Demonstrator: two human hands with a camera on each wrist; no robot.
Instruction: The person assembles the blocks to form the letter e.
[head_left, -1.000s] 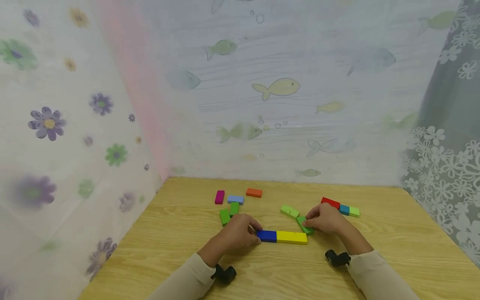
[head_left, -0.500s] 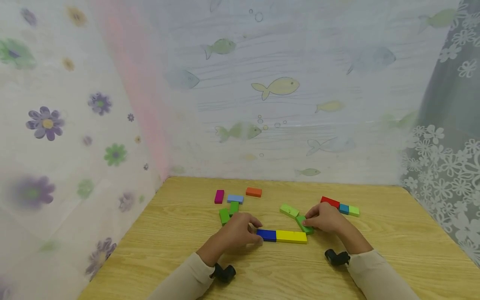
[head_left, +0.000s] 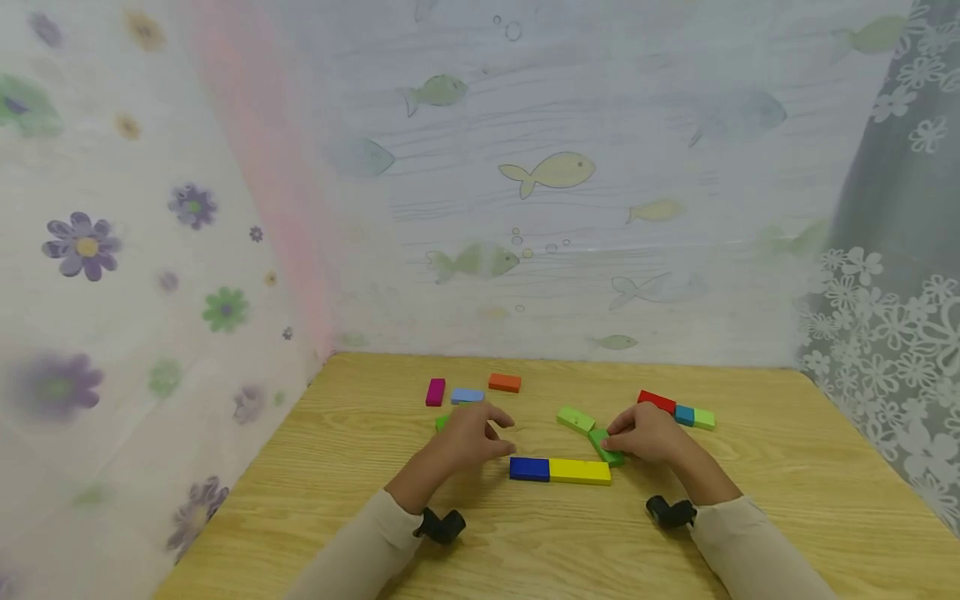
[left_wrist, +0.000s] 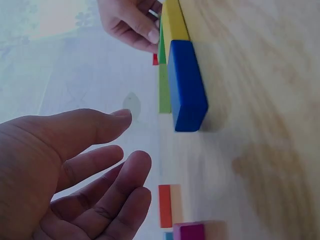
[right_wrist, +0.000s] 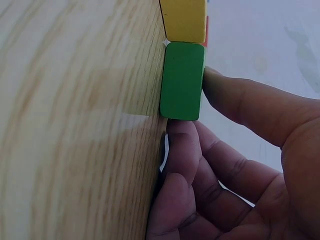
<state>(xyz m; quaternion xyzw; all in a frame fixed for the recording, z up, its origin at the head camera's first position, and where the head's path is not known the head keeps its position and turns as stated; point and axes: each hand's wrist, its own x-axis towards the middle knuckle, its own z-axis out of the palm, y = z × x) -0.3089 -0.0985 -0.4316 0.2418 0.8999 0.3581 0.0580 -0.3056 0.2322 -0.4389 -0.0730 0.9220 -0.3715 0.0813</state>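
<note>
A blue block (head_left: 529,469) and a longer yellow block (head_left: 580,472) lie end to end in a row on the table. My left hand (head_left: 468,437) hovers behind and left of the blue block, apart from it, thumb and fingers spread around nothing. With thumb and fingers, my right hand (head_left: 647,435) holds a green block (head_left: 602,442) that slants behind the yellow one's right end. In the right wrist view the thumb rests on the green block (right_wrist: 182,81) and the curled fingers touch its side. A light green block (head_left: 576,419) meets its far end.
Magenta (head_left: 435,392), light blue (head_left: 468,396) and orange blocks (head_left: 505,383) lie at the back left. Green blocks there are mostly hidden by my left hand. Behind my right hand, red (head_left: 657,402), teal (head_left: 684,415) and lime blocks (head_left: 703,419) form a row.
My left hand has let go of the blue block's left end and moved back and slightly left. The right hand stays on the green block; the blocks keep their places.
</note>
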